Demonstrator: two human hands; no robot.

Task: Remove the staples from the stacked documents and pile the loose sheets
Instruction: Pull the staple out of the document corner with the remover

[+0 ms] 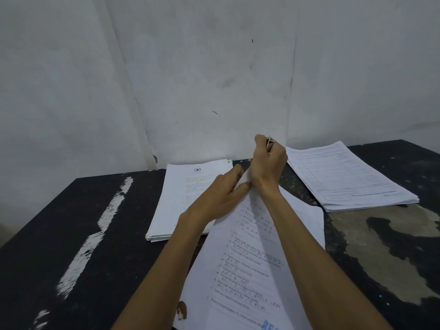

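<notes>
One stapled document (250,258) lies in the middle of the table, slanting from the near edge up toward the wall, its top sheet covered in printed lines and handwriting too blurred to read. Its lower end is cut off by the bottom of the view, and both forearms cross over it. The top corner, where a staple would sit, is hidden behind the two hands, so no staple can be seen.

The left hand (219,196) pinches that raised top corner between thumb and fingers, the paper folding up a little in its grip. The right hand (269,163) is clenched just above the same corner, touching the left hand, and its thumb and forefinger nip a small metal piece (270,140) that glints at the top of the fist. What kind of piece it is cannot be made out.

A pile of sheets (185,198) with a star emblem on top lies just left of the document, partly under the left wrist. A second pile (345,177) of ruled forms lies to the right, apart from it. All rest on a worn black table (71,234) against a scuffed white wall (214,67).
</notes>
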